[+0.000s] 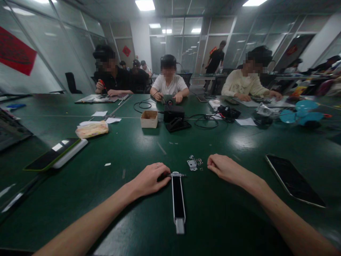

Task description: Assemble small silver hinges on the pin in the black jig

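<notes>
Two bare forearms, no sleeves, no gloves, no watch. Left hand [149,179] wears a thin ring on one finger. Right hand [226,169] has no ring or band showing.

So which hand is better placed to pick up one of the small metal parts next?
Probably right: the right hand rests beside the small metal parts, while the left hand touches the long black strip.

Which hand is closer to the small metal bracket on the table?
Right. The right hand rests just right of the bracket, not touching it. The left hand is farther, down to its left, fingers at the end of the black bar.
</notes>
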Demonstrator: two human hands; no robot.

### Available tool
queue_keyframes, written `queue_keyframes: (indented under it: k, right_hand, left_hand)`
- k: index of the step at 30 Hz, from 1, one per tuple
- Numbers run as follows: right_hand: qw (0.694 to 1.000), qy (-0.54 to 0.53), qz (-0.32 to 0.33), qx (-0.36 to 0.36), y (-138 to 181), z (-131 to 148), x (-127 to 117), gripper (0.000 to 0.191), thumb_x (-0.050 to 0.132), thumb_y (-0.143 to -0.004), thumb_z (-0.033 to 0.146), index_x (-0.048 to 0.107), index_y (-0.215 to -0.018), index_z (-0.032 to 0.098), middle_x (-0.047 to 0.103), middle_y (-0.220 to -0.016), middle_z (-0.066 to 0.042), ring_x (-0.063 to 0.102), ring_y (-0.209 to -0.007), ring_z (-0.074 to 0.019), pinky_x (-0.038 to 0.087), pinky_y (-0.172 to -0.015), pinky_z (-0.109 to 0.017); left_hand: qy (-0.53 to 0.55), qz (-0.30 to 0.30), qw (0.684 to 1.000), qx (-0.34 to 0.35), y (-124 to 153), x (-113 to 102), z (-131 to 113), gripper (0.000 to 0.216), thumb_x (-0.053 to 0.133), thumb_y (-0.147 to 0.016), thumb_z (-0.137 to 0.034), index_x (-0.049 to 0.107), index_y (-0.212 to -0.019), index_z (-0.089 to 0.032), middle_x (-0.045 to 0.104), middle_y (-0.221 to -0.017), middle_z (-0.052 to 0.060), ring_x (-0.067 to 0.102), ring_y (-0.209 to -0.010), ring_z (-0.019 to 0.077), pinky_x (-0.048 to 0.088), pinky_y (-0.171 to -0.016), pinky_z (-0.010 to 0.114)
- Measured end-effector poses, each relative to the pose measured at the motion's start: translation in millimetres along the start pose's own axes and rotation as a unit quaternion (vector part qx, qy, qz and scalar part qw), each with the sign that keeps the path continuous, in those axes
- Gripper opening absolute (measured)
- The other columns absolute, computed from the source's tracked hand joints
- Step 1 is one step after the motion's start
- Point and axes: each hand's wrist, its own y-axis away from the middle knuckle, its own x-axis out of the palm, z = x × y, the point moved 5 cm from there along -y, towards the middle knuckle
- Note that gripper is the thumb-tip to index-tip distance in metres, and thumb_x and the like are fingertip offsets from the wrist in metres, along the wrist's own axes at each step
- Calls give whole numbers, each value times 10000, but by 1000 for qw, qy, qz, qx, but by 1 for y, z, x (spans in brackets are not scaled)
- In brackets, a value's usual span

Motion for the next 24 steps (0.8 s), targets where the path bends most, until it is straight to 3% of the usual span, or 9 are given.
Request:
queue_keyframes:
  k: [5, 10, 24]
  right_hand:
    - [992, -34, -75, -97, 7, 32, -1, 131, 461, -885, 219, 578, -857, 167, 609, -865, -70, 572, -737, -176, 449, -665, -312]
    - [957, -139, -127, -219, 13, 71, 13, 103, 486, -878, 154, 584, -912, 154, 606, -845, -48, 559, -715, -143, 467, -645, -276]
    - [933, -184, -153, -270, 13, 75, 21, 129, 501, -886, 151, 603, -965, 147, 616, -841, -47, 567, -716, -142, 489, -655, -281]
  left_hand:
    - [-5, -6, 1000, 7, 0, 0, 1, 108, 516, -880, -226, 579, -932, -156, 600, -818, 36, 567, -721, 152, 459, -637, 253]
    - [-12, -7, 1000, 7, 0, 2, 1, 105, 514, -876, -220, 578, -927, -153, 594, -795, 31, 559, -700, 151, 450, -627, 250]
    - [-6, -11, 1000, 18, 0, 2, 1, 109, 517, -877, -218, 582, -919, -141, 588, -790, 30, 553, -686, 142, 437, -616, 240]
